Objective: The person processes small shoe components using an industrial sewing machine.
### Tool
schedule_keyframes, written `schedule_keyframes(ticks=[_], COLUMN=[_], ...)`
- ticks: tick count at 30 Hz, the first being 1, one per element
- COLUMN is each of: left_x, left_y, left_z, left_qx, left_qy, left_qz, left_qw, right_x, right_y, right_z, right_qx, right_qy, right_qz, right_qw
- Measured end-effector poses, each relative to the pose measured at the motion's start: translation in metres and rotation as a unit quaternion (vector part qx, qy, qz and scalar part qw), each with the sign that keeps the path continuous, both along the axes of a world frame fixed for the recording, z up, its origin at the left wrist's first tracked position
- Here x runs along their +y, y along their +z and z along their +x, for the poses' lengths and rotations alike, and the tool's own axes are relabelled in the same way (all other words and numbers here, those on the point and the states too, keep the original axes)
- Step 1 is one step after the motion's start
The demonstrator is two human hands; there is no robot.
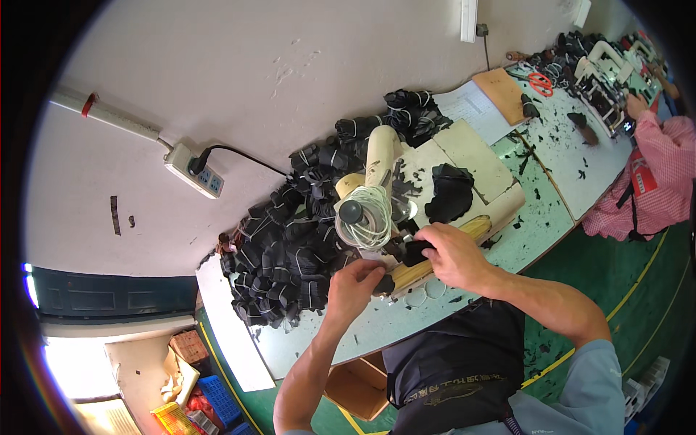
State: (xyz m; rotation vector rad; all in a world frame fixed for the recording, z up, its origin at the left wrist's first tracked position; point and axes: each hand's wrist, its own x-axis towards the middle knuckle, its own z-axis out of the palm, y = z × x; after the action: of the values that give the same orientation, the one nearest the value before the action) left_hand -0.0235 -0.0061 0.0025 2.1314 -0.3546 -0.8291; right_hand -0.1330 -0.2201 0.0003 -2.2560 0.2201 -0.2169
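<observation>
A cream bench machine [383, 156] stands on the table in front of me, with a loop of pale cord [373, 225] hung round its head. My right hand [458, 259] is closed, thumb and fingers pinching a small black fabric piece [416, 252] beside the machine's head. To its left, my left hand [353, 288] is closed at the fingertips on a dark fabric piece [383, 286] by the front edge. Whether both hands hold one and the same piece, I cannot tell. A flat stack of black pieces [449, 192] lies on the machine's bed, beyond my right hand.
Tied black bundles [293, 239] are heaped left of and behind the machine. A yellowish padded strip [475, 227] runs along its front. Orange scissors [540, 84] and a cardboard sheet [500, 96] lie farther right, near a co-worker's pink checked sleeve [663, 163]. A cardboard box [359, 388] is below the table.
</observation>
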Motion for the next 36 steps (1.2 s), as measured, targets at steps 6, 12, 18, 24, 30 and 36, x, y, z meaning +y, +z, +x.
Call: schedule_keyframes(ticks=[6, 12, 18, 24, 30, 36], left_x=[-0.005, 0.012, 0.013, -0.01, 0.016, -0.011], left_y=[0.007, -0.003, 0.0, -0.018, -0.027, -0.006], left_z=[-0.014, -0.002, 0.001, -0.003, 0.003, -0.01], left_qx=[0.101, 0.124, 0.141, 0.087, 0.029, -0.09], left_qy=[-0.006, 0.068, 0.146, 0.081, 0.034, 0.057], left_qz=[-0.035, -0.025, -0.08, -0.086, -0.076, -0.031], left_qw=[0.994, 0.99, 0.976, 0.989, 0.996, 0.994], right_x=[0.007, 0.002, -0.002, 0.014, -0.001, 0.001], right_y=[0.006, -0.005, 0.005, 0.005, 0.001, 0.006], right_z=[-0.006, -0.007, -0.002, 0.01, -0.002, -0.003], right_qx=[0.069, 0.027, 0.049, 0.041, 0.007, 0.042], right_qy=[0.043, 0.002, 0.051, 0.035, 0.009, 0.063], right_qz=[0.221, 0.026, 0.049, -0.084, -0.034, 0.036], right_qw=[0.972, 0.999, 0.996, 0.995, 0.999, 0.996])
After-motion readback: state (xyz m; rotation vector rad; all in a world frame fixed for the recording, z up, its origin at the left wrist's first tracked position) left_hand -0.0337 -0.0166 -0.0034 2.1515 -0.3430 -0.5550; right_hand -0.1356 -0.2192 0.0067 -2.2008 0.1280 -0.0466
